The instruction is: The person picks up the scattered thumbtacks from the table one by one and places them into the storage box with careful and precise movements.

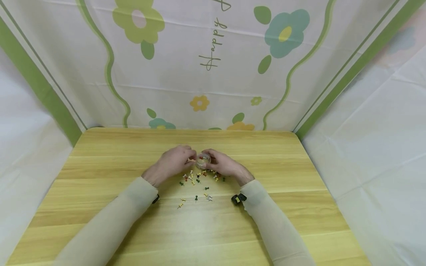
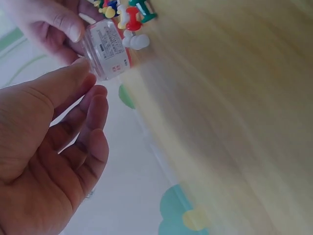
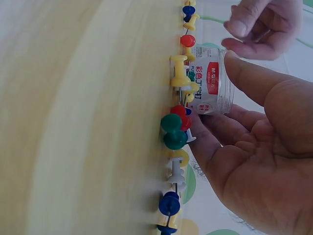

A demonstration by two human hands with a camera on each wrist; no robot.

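Note:
A small clear plastic jar (image 1: 203, 161) with a printed label stands on the table with a few push pins inside. My right hand (image 1: 223, 163) grips it from the right, thumb on the near side and fingers round the far side. At the jar's left, my left hand (image 1: 178, 159) has its thumb and fingers bent close to the rim. In the right wrist view a gap shows between the left thumb and finger, with no push pin visible there. Loose push pins (image 1: 198, 176) in red, yellow, green, white and blue lie just in front of the jar.
More push pins lie nearer me, among them a green push pin (image 1: 196, 198) and a yellow push pin (image 1: 180, 205). The wooden table (image 1: 100, 155) ends at the back against a white cloth (image 1: 179, 74) printed with flowers. White cloth also hangs at both sides.

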